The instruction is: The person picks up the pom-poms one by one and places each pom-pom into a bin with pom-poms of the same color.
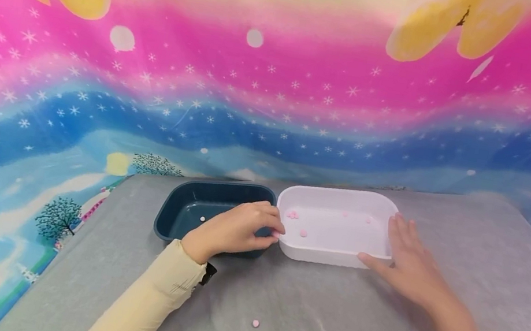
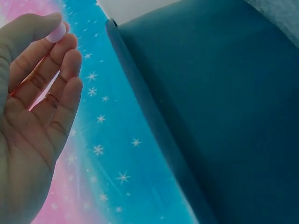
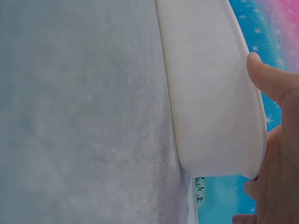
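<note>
In the left wrist view, the thumb and forefinger of my left hand (image 1: 242, 226) pinch a small, round, pale pink piece (image 2: 57, 33). That hand is over the right end of a dark teal basin (image 1: 172, 202), its fingertips beside the left rim of a white basin (image 1: 329, 256). My right hand (image 1: 410, 260) rests against the right end of the white basin, fingers extended and thumb at the front rim. Inside the white basin lie several pink pieces (image 1: 303, 233), some clustered at the left. A tiny white ball (image 1: 202, 219) shows in the dark basin.
Another pink piece (image 1: 255, 323) lies on the grey cloth (image 1: 314, 314) in front of the basins. Behind the table hangs a colourful backdrop (image 1: 280, 74) with snowflakes. The two basins stand side by side near the table's back edge.
</note>
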`<state>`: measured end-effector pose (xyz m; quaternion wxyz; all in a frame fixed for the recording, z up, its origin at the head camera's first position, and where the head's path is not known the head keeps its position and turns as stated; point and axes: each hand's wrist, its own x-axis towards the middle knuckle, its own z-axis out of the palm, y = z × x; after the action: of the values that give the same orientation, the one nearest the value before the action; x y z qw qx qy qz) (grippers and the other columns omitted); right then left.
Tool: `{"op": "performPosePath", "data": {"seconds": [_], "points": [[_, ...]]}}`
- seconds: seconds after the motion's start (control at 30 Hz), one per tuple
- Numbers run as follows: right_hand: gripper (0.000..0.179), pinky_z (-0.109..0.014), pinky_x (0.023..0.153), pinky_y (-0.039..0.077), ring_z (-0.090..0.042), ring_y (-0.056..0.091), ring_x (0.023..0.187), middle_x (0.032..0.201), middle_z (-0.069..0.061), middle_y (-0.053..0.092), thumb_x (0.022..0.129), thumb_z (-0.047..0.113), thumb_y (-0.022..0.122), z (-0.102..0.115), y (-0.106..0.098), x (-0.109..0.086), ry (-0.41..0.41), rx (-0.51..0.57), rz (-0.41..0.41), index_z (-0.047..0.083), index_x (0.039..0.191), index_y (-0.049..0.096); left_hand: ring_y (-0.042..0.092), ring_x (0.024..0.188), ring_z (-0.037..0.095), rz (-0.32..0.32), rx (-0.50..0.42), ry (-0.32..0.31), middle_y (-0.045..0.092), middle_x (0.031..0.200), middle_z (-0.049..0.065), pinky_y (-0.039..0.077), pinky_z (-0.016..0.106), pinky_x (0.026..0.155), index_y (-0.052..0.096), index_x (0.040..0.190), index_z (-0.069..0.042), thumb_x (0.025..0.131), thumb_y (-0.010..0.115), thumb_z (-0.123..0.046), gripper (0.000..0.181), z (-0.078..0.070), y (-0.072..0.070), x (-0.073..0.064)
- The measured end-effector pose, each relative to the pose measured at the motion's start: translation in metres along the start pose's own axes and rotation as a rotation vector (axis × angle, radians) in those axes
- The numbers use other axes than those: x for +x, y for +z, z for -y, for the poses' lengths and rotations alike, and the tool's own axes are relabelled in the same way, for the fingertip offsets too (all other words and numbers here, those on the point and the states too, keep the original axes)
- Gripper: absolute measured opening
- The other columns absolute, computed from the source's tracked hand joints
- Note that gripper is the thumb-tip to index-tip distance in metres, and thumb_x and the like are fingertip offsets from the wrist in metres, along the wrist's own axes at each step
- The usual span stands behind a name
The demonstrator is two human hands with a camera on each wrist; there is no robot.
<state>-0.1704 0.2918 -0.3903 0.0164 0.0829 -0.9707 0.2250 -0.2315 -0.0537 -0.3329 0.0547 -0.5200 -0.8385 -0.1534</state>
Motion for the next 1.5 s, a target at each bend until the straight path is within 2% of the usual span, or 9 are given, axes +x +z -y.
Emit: {"op": "performPosePath", "data": {"seconds": [0.23, 0.6, 0.97, 1.23, 1.5], "points": [[0.109, -0.079, 0.108, 0.013, -0.051, -0.009, 0.149, 0.164, -0.028, -0.006, 0.093, 0.063, 0.054, 0.003, 0.000, 0.001, 0.010, 0.003, 0.014, -0.008, 0.156, 0.001, 0.057, 0.090, 0.011, -0.028, -0.003, -0.048, 0.069, 0.099, -0.004, 0.053, 0.024, 0.081, 0.078, 0.102, -0.013, 0.091, 0.072, -0.012, 0.013, 0.005, 0.002, 0.005], [0.110, -0.081, 0.106, 0.012, -0.049, -0.012, 0.150, 0.164, -0.025, -0.011, 0.093, 0.065, 0.053, 0.001, 0.000, 0.002, 0.035, 0.010, 0.024, -0.006, 0.157, -0.003, 0.063, 0.094, 0.022, -0.024, -0.066, -0.110, 0.069, 0.103, 0.001, 0.054, 0.028, 0.081, 0.076, 0.108, -0.010, 0.091, 0.072, -0.012, 0.017, 0.013, 0.006, 0.016], [0.109, -0.078, 0.109, 0.013, -0.051, -0.010, 0.150, 0.164, -0.027, -0.007, 0.093, 0.063, 0.055, 0.002, -0.002, 0.000, 0.014, 0.015, 0.013, -0.008, 0.156, 0.000, 0.063, 0.092, 0.018, -0.044, -0.046, -0.101, 0.070, 0.106, 0.000, 0.053, 0.027, 0.079, 0.076, 0.109, -0.010, 0.093, 0.069, -0.012, 0.018, 0.016, 0.012, 0.022], [0.109, -0.078, 0.109, 0.013, -0.050, -0.010, 0.150, 0.164, -0.027, -0.006, 0.093, 0.062, 0.055, 0.001, -0.001, -0.001, 0.012, 0.019, 0.012, -0.007, 0.156, 0.000, 0.062, 0.090, 0.019, -0.024, -0.008, -0.108, 0.070, 0.104, 0.001, 0.053, 0.028, 0.078, 0.076, 0.109, -0.010, 0.094, 0.067, -0.012, 0.018, 0.018, 0.011, 0.027], [0.109, -0.080, 0.106, 0.013, -0.049, -0.009, 0.150, 0.165, -0.027, -0.006, 0.093, 0.063, 0.055, 0.001, -0.001, 0.000, 0.021, 0.013, 0.017, -0.007, 0.157, 0.000, 0.063, 0.095, 0.023, 0.004, -0.044, -0.129, 0.071, 0.108, 0.005, 0.053, 0.032, 0.082, 0.075, 0.110, -0.009, 0.094, 0.068, -0.011, 0.019, 0.020, 0.011, 0.028]]}}
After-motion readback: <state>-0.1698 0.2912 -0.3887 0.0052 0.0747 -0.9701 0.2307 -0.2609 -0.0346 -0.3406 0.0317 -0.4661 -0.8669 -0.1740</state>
